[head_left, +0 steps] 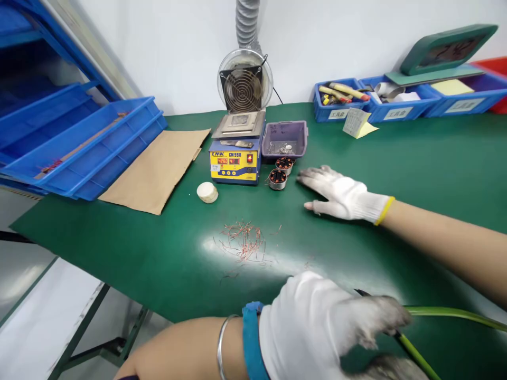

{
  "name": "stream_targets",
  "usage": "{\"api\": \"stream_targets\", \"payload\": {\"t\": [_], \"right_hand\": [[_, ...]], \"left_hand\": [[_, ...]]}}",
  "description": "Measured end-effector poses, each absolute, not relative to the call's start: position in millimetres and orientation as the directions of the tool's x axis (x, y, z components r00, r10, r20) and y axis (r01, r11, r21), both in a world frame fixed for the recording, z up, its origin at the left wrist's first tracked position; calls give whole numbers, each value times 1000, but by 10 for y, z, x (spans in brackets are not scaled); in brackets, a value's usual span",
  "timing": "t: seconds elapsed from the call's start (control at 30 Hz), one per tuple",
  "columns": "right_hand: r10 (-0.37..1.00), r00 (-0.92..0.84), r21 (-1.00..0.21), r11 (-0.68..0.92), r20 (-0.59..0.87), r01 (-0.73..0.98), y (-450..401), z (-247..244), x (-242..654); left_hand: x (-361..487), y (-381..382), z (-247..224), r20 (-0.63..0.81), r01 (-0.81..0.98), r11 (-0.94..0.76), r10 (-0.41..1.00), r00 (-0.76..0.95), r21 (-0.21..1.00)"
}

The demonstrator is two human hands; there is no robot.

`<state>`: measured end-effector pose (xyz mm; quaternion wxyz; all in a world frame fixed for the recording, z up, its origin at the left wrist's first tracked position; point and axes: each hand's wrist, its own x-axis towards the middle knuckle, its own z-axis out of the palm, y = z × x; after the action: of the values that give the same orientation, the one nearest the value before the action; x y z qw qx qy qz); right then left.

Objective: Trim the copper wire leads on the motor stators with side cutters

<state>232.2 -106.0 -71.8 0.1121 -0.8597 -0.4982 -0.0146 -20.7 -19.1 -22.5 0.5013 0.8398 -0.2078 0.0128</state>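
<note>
My left hand, in a white glove with dirty fingertips, is at the bottom, partly blurred. Its fingers and thumb are apart over green-handled pliers, hiding their joint; the dark tip shows behind the glove. My right hand, gloved with a yellow cuff, is spread out palm down over the green table. Close to its fingertips are two round metal parts with copper windings, one in front of the other. A loose heap of copper wire scraps lies left of my hands.
A yellow-and-blue soldering unit stands beneath an extractor fan. Beside it are a purple bin and a whitish round block. Cardboard and blue trays are at left; blue tool boxes and a clock at back right.
</note>
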Motion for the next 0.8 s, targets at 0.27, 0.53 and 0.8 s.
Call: {"api": "stream_targets", "payload": {"t": [0.27,0.53,0.8], "right_hand": [[746,619,-74,-622,245,779,-362,-477,2188],[652,729,-32,-740,209,672,-906,-133,2063],[756,647,-138,-633,99,762,-1702,-324,957]], "left_hand": [[-198,-135,-328,437,-416,-576,-111,893,704],[-182,-188,-370,526,-394,-664,-1,851,636],[-130,-36,-194,20,41,-691,81,997,722]]}}
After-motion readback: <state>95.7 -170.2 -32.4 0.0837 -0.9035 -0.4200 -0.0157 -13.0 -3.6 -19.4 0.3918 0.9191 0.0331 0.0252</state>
